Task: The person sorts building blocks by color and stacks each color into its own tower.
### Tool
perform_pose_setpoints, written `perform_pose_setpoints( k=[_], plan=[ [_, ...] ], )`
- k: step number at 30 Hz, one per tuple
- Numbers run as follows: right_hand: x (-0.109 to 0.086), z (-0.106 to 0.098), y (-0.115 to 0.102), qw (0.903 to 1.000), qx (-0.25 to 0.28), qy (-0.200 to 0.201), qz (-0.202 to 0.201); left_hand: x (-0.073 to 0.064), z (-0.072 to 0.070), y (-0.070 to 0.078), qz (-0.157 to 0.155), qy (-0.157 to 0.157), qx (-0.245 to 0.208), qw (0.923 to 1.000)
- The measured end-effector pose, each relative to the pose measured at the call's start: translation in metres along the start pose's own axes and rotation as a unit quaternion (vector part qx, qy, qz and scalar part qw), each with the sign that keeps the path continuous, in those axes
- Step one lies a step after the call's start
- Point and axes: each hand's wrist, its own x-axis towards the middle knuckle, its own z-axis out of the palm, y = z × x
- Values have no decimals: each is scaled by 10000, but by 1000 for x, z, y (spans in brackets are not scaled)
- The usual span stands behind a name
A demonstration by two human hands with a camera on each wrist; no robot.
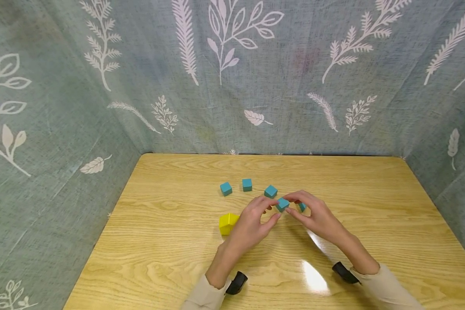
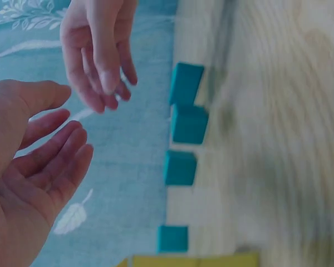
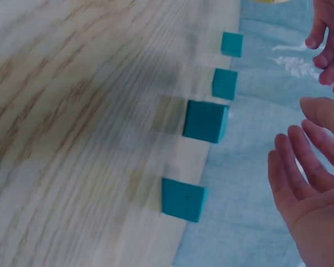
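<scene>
My left hand [image 1: 252, 219] and right hand [image 1: 314, 215] face each other over the table, one on either side of a blue cube [image 1: 282, 204] in the head view. Both wrist views show the left hand [image 2: 39, 150] and right hand [image 3: 312, 178] with fingers spread and nothing between them. The blue cube [image 3: 206, 121] stands on the tabletop. Just left of it is another blue cube [image 1: 271, 191]. A further blue cube [image 1: 302, 206] is partly hidden behind the right hand's fingers.
Two more blue cubes stand to the left, one cube [image 1: 247, 185] and another cube [image 1: 226, 189]. A yellow block [image 1: 227, 224] sits beside the left forearm, which partly covers it. The wooden table [image 1: 159, 241] meets a leaf-patterned curtain [image 1: 201, 120] at the back and sides.
</scene>
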Motion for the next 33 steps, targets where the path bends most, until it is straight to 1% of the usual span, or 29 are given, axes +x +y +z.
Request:
perform_pose_setpoints(
  k=[3, 6, 12, 16, 19, 22, 25, 29, 33],
  plan=[
    [0, 1, 6, 10000, -61, 11, -16, 3, 10, -2, 26, 36, 18, 10000],
    [0, 2, 13, 9999, -115, 31, -29, 5, 21, -4, -72, 55, 83, 9999],
    [2, 2, 25, 9995, -304, -6, -65, 8, 39, -10, -428, 180, 401, 9981],
    [4, 2, 30, 9993, -306, -216, 0, 11, 49, -15, -763, 243, 606, 9949],
    [5, 3, 33, 9981, -459, -414, 8, 12, 56, -19, -949, 270, 712, 9926],
    [7, 5, 36, 9958, -732, -555, -23, 13, 62, -23, -1030, 363, 893, 9900],
    [9, 8, 38, 9929, -974, -678, -9, 14, 66, -25, -1193, 406, 1045, 9865],
    [11, 10, 39, 9890, -1150, -927, 39, 16, 68, -27, -1427, 308, 1097, 9832],
    [12, 10, 40, 9877, -1135, -1080, 20, 17, 70, -29, -1509, 169, 1081, 9825]
  ],
)
